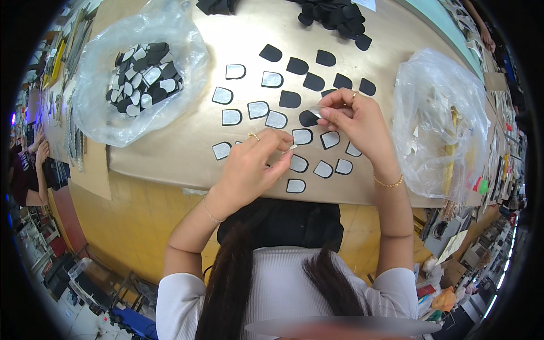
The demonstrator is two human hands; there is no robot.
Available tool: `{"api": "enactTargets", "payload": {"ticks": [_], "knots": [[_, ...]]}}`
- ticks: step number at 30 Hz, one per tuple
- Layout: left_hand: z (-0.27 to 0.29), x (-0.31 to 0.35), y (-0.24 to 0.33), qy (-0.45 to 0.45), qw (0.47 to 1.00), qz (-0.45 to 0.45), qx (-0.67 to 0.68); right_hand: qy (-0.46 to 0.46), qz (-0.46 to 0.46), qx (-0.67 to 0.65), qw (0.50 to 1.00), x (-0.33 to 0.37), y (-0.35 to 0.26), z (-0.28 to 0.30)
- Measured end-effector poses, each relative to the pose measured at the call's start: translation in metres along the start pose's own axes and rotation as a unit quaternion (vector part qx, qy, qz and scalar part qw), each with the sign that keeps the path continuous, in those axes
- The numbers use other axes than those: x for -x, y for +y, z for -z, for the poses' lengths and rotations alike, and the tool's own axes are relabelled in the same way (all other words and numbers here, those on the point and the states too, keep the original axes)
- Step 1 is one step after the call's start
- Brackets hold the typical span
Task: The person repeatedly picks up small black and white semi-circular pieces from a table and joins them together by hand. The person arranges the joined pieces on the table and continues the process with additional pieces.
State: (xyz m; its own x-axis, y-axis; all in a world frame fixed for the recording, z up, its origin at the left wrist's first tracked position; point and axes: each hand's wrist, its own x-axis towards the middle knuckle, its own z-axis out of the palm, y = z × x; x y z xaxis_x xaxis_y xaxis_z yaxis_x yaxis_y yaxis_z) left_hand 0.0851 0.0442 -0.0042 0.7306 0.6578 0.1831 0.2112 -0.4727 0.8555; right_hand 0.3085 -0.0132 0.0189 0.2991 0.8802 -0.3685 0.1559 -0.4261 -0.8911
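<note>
Rounded black patches (297, 66) lie scattered over the table. Several others nearer to me carry a smaller silver-white piece (276, 119) on top, leaving a black rim. Between the thumb and fingertips of my right hand (357, 120) is a thin whitish piece (315, 112), held at a black patch (307, 118) beneath it. Whether the piece touches that patch I cannot tell. My left hand (249, 165) pinches a small white sliver (291, 148) over the silver-topped patches, partly covering some of them.
At the left an open clear plastic bag (93, 96) holds a heap of black and silver patches (148, 76). Another clear bag (419, 141) with whitish scraps stands right. Black pieces (334, 17) are piled at the far edge. Another person's arm (41, 170) shows far left.
</note>
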Motion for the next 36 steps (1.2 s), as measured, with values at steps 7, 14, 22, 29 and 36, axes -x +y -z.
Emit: {"api": "enactTargets", "payload": {"ticks": [7, 14, 22, 29, 36], "knots": [[-0.003, -0.005, -0.003, -0.050, 0.999, 0.004, -0.020, -0.047, -0.001, 0.008, 0.999, -0.013, 0.000, 0.011], [-0.005, -0.007, -0.003, -0.048, 0.998, -0.005, -0.037, -0.025, -0.016, -0.071, 0.997, 0.002, 0.000, 0.008], [-0.006, -0.007, 0.000, -0.063, 0.997, -0.007, -0.051, 0.075, 0.013, -0.025, 0.997, 0.020, 0.014, -0.010], [-0.007, -0.008, -0.002, -0.066, 0.996, -0.010, -0.055, 0.128, -0.017, -0.125, 0.984, 0.025, 0.016, -0.027], [-0.007, -0.009, -0.003, -0.065, 0.996, -0.017, -0.052, 0.120, -0.060, -0.068, 0.989, 0.023, 0.013, -0.029]]}}
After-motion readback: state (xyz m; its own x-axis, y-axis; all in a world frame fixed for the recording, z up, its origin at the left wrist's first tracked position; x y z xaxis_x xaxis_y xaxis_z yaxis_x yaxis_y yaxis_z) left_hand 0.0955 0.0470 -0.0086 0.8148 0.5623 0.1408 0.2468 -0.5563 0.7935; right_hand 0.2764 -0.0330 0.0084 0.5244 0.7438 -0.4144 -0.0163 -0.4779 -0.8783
